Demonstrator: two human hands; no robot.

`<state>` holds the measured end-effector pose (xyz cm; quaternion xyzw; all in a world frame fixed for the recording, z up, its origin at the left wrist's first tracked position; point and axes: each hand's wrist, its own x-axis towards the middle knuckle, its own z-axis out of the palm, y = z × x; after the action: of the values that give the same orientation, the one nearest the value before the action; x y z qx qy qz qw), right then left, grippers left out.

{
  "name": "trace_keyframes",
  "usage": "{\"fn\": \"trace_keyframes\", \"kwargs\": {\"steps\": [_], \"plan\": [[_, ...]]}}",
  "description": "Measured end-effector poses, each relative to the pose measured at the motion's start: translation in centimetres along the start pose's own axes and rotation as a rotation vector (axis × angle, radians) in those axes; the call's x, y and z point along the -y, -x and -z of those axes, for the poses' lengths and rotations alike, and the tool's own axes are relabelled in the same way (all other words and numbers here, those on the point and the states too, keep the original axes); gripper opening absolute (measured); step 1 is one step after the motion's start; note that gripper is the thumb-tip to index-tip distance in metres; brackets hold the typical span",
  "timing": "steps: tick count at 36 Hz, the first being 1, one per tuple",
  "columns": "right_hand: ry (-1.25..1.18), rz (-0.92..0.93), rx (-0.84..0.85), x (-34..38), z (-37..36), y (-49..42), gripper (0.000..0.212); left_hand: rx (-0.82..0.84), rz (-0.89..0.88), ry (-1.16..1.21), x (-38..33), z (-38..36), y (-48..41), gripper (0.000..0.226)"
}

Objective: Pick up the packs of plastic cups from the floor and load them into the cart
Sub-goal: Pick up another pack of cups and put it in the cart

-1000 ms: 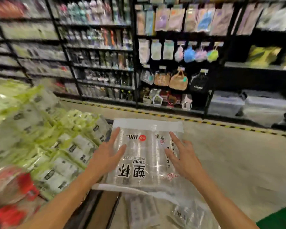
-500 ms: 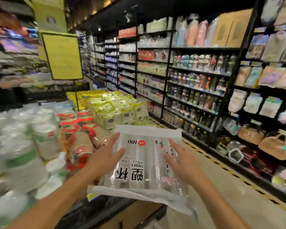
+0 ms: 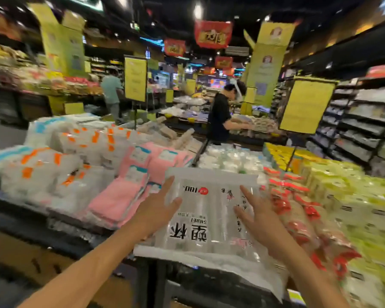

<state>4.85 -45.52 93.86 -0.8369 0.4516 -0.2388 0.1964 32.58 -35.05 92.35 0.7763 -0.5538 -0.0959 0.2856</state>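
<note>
Two straight-fingered hands, left hand (image 3: 155,211) and right hand (image 3: 262,221), against one cup pack (image 3: 207,210).

One pack of cups (image 3: 209,210), two hands (image 3: 156,210) (image 3: 262,221), two other people (image 3: 219,116) (image 3: 111,90).

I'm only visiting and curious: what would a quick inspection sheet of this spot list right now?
Surface: display stand with a dark edge, piled with packaged goods; the cart cannot be made out.
Job's things: one pack of plastic cups, clear with black print, held above the goods.
Clutter: pink packs, orange-marked white packs, red-marked packs, yellow-green packs.
Hands: left hand and right hand press the pack between straight fingers.
Cables: nothing seen.
Surroundings: store aisle, shelves, yellow sign, a person in a black shirt; the picture is blurred.
</note>
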Motion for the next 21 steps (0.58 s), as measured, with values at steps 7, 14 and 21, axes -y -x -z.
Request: {"fn": "trace_keyframes", "kwargs": {"steps": [7,14,21], "plan": [[-0.038,0.225,0.22,17.2,-14.3,-8.4,0.066,-0.142,0.283,0.006,18.1,12.4,4.3,0.07],[-0.075,0.478,0.403,32.7,-27.3,-11.6,0.067,-0.285,0.54,-0.081,31.4,21.8,11.5,0.072],[-0.103,0.689,0.591,44.2,-37.7,-12.8,0.069,-0.44,0.766,-0.073,39.9,26.2,18.2,0.071]]}}
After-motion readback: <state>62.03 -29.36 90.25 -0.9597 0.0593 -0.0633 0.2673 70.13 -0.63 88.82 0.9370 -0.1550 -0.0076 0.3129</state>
